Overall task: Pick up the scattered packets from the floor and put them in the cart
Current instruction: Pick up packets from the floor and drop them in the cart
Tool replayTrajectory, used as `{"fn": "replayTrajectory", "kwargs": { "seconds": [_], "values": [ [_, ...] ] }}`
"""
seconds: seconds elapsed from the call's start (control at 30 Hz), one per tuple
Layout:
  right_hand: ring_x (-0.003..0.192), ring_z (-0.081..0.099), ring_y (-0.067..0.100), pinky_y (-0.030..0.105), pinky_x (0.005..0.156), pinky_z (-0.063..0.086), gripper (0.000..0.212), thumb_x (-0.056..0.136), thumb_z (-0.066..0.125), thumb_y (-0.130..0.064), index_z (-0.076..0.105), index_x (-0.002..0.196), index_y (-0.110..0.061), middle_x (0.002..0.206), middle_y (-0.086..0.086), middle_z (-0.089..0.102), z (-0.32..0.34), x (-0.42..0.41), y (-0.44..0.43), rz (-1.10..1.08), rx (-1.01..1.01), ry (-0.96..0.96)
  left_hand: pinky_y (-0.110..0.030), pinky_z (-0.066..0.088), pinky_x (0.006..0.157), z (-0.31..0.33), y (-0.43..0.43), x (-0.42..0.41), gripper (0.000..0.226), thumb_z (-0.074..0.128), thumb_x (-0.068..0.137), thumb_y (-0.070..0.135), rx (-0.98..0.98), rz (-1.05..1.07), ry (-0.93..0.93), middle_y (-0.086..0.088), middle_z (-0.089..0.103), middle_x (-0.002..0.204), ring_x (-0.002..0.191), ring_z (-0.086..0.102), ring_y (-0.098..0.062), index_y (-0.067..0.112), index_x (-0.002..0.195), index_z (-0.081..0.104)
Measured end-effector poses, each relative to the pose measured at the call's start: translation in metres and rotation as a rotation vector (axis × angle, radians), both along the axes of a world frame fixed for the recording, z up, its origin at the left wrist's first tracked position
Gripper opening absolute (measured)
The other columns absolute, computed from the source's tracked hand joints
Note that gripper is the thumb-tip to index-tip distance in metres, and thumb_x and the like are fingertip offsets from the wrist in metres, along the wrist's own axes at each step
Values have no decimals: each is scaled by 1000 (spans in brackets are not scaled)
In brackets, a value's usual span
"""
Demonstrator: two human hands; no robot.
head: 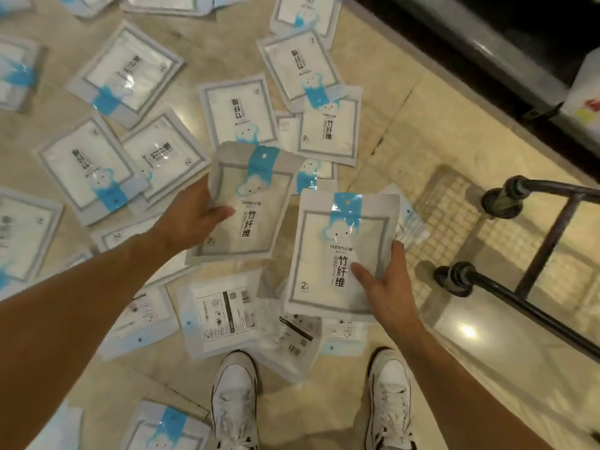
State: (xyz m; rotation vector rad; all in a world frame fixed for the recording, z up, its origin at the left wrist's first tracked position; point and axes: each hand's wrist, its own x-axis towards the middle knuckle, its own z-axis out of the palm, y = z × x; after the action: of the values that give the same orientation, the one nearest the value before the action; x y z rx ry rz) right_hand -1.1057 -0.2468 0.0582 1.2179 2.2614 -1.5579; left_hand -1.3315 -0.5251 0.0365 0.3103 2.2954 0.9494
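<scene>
Covering the beige tiled floor (pixel 406 131), white-and-blue plastic packets (pixel 237 112) lie scattered; beside the dark metal cart frame (pixel 532 306), my left hand (pixel 191 219) and right hand (pixel 389 280) each pinch one raised packet, thumb on front.

Glossy plastic packets (pixel 337 254) scattered over polished stone floor (pixel 406 125); dark metal cart (pixel 535 306) tubing; white canvas shoes (pixel 235 397).

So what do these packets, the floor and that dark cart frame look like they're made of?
The packet in the right hand looks like glossy plastic film; glare streaks cross its blue band. What's inside is white, possibly folded cloth, hard to tell. The floor looks like polished stone or tile: beige, jointed, mirroring a ceiling light. The cart frame appears to be dark painted metal tubing with a slight sheen.
</scene>
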Motion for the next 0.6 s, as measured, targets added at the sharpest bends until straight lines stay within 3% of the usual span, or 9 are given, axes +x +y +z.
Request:
{"fn": "replayTrajectory", "kwargs": {
  "seconds": [0.13, 0.23, 0.33, 0.4, 0.47, 0.53, 0.6],
  "values": [
    [111, 70, 11, 38, 93, 61, 46, 98, 71, -14, 45, 136, -18, 128, -2, 68, 96, -6, 15, -86, -82, 53, -32, 59, 76, 113, 0, -4, 19, 74, 93, 22, 142, 89, -96, 14, 78, 102, 90, 75, -7, 29, 109, 67],
    [110, 70, 11, 40, 95, 60, 43, 100, 68, -11, 47, 137, -14, 127, 0, 68, 188, -8, 18, -77, -107, 81, -29, 63, 66, 213, -13, -2, 15, 73, 94, 14, 179, 169, -182, 5, 80, 96, 82, 78, -13, 15, 108, 69],
    [112, 71, 15, 40, 94, 61, 46, 98, 71, -12, 50, 138, -19, 127, 0, 70, 285, -8, 22, -91, -134, 111, -35, 64, 70, 314, -31, 3, 18, 75, 92, 16, 205, 230, -264, -3, 80, 97, 87, 78, -24, 10, 108, 72],
    [112, 73, 19, 42, 92, 62, 45, 97, 72, -10, 52, 134, -24, 127, 1, 72, 349, -5, 26, -107, -169, 137, -27, 61, 64, 382, -38, 10, 14, 75, 91, 13, 213, 272, -281, -4, 80, 95, 82, 78, -21, 9, 104, 72],
    [106, 75, 15, 32, 82, 63, 45, 97, 70, -6, 52, 134, -22, 124, 2, 73, 412, 1, 27, -135, -207, 165, -22, 59, 61, 445, -42, 18, 13, 74, 90, 9, 251, 326, -299, -4, 80, 94, 76, 77, -15, 10, 103, 72],
    [99, 76, 10, 22, 72, 61, 44, 97, 68, -2, 50, 134, -18, 119, 0, 74, 474, 8, 29, -152, -230, 197, -26, 61, 66, 505, -43, 24, 16, 76, 89, 12, 282, 345, -286, -3, 80, 95, 81, 78, -19, 13, 104, 73],
    [103, 76, 15, 26, 75, 62, 45, 96, 69, -4, 50, 135, -18, 119, 1, 75, 526, 22, 34, -174, -246, 201, -29, 62, 70, 557, -40, 31, 16, 77, 89, 15, 320, 347, -270, 1, 81, 92, 85, 78, -21, 15, 104, 73]
  ]
}}
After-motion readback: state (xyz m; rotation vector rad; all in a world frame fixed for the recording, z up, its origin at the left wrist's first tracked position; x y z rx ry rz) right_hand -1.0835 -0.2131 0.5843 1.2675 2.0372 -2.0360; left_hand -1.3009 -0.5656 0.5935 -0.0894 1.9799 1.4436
